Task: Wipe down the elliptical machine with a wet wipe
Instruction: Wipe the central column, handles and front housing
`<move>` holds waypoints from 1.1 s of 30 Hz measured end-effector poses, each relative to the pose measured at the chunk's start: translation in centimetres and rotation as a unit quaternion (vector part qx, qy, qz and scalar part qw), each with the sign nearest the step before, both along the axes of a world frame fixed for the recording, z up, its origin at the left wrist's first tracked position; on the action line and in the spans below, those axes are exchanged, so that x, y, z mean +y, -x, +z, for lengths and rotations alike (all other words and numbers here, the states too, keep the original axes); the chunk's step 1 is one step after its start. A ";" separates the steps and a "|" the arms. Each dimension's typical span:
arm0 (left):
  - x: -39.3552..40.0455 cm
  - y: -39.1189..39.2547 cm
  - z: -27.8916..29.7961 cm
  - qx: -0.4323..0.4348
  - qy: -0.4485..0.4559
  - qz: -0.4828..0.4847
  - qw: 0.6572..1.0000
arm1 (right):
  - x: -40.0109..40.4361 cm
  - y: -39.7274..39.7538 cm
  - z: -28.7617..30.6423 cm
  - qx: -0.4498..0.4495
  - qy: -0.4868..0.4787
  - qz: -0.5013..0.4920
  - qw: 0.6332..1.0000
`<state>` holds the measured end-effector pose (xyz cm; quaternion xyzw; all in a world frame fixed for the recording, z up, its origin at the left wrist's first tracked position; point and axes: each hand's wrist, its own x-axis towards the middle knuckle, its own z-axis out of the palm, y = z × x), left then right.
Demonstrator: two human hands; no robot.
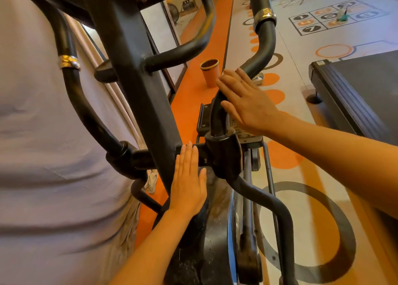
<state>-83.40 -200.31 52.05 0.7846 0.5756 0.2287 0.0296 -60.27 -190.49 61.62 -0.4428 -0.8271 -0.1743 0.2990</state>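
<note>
The black elliptical machine fills the view, with its thick central post [137,91] rising up the middle. My left hand [188,183] lies flat, fingers straight, against the cross axle beside that post. My right hand [243,100] is flat with straight fingers against the curved right handlebar arm [217,114] just above its pivot hub [224,155]. A crumpled pale wipe [150,182] hangs below the left pivot, apart from both hands. Neither hand holds a wipe that I can see.
An orange cup [211,73] stands on the orange floor strip beyond the machine. A treadmill edge [336,91] sits at the right on the patterned floor. A pale wall or curtain [43,134] lies close on the left.
</note>
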 end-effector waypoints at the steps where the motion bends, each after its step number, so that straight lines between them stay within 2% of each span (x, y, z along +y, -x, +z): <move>1: 0.0 0.0 0.0 -0.001 0.001 -0.001 1.000 | -0.6 0.4 -0.7 -0.010 0.004 0.022 1.000; 5: 0.1 0.1 0.0 0.018 0.000 0.001 1.000 | -2.6 1.6 -3.8 -0.119 0.002 0.145 0.982; 9: 0.1 0.2 -0.1 0.016 0.004 0.002 1.000 | -1.4 0.5 -3.3 -0.167 -0.033 0.185 0.968; 11: 0.1 0.4 -0.1 0.015 0.006 0.000 1.000 | -0.5 0.0 -2.6 -0.122 -0.043 0.145 0.981; 13: 0.2 0.4 -0.2 0.013 0.010 0.000 1.000 | 0.4 -0.4 -2.1 0.000 -0.031 0.066 0.997; 15: 0.2 0.3 -0.1 0.007 0.008 -0.002 1.000 | 0.9 -0.7 -1.9 0.124 0.000 0.006 0.992; 18: 0.1 0.3 -0.2 0.003 0.005 -0.002 1.000 | 0.2 -0.3 -2.4 0.178 0.031 0.012 0.983; 20: 0.2 0.3 -0.3 0.001 0.001 -0.003 1.000 | -1.2 0.2 -3.7 0.139 0.030 0.057 0.988; 24: 0.3 0.3 -0.5 0.001 -0.010 -0.003 1.000 | -2.8 0.2 -5.9 -0.019 0.028 0.163 0.986; 27: 0.3 0.2 -0.5 0.000 -0.009 -0.001 1.000 | -1.7 -0.6 -5.4 -0.068 -0.010 0.179 0.981; 28: 0.2 0.2 -0.4 -0.003 -0.006 -0.004 1.000 | -1.1 -1.0 -5.0 -0.056 -0.021 0.158 0.986; 30: 0.1 0.2 -0.2 -0.010 0.000 -0.006 1.000 | 0.0 -1.5 -4.1 0.040 -0.013 0.081 0.996; 32: 0.2 0.1 -0.2 -0.013 -0.002 -0.005 1.000 | 0.6 -1.5 -3.0 0.145 0.012 0.030 0.989; 33: 0.2 0.1 -0.3 -0.014 -0.002 -0.005 1.000 | 0.6 -1.3 -2.7 0.170 0.024 0.023 0.985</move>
